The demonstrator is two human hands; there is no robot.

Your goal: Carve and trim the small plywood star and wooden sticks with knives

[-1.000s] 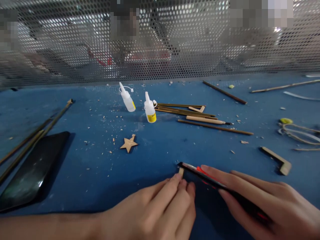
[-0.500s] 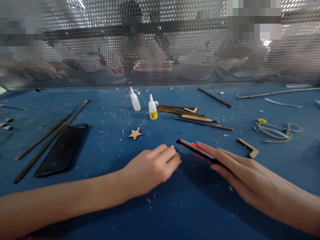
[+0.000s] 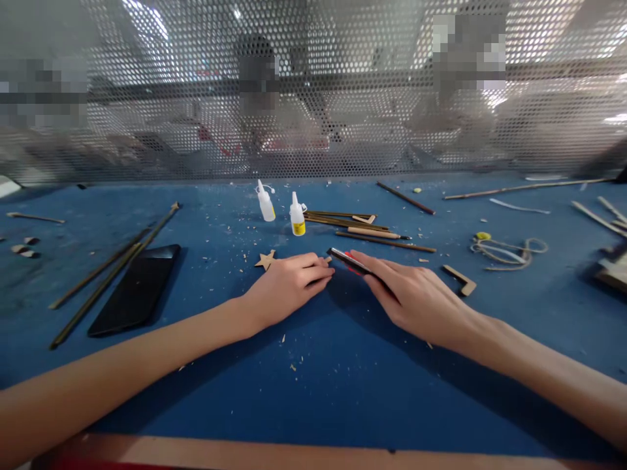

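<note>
My right hand (image 3: 416, 294) grips a black and red utility knife (image 3: 349, 260), its tip angled up and to the left. Just beyond that tip are the fingertips of my left hand (image 3: 289, 290), which are pressed together low over the blue table. A small light wooden piece (image 3: 328, 260) shows at those fingertips; most of it is hidden. Behind my left hand lies a wooden star (image 3: 265, 260), partly covered. To the right of my right hand is an L-shaped wooden piece (image 3: 459, 281).
Two glue bottles (image 3: 297, 217) stand beyond my hands, beside several thin dark sticks (image 3: 347, 222) and a pen-like tool (image 3: 375, 232). A black phone (image 3: 137, 290) and long sticks (image 3: 98, 290) lie left. Tangled string (image 3: 514, 254) lies right. A perforated metal screen (image 3: 313, 130) closes off the back.
My right hand has brought the knife closer to my left fingertips, where a small wooden piece now shows. The camera view has shifted, and the table's front edge has come into sight.
</note>
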